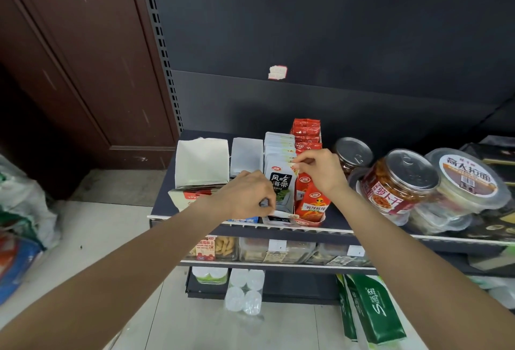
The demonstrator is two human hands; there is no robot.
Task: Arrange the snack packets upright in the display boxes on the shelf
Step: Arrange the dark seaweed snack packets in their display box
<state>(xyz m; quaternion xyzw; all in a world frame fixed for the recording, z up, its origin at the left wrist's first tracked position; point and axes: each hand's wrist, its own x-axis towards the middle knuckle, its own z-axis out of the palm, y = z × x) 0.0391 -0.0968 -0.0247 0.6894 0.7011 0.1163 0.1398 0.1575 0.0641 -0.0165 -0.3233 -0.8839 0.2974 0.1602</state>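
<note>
Dark shop shelving (362, 234) carries display boxes (278, 220). The front seaweed packet (280, 182), upright in its box, is pinched at the top corner by the right hand (320, 171); its lower edge is gripped by the left hand (248, 193). Light, limp, slippery foil is judged best held by its edges.

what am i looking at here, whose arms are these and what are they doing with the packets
No machine here: a person wears a camera on the head, so this one picture looks down along both bare arms at a shop shelf. The left hand grips the lower edge of the front grey packet; the right hand pinches its top corner. That packet stands in a display box with more grey packets behind. Red packets stand beside it, jars further right.
</note>
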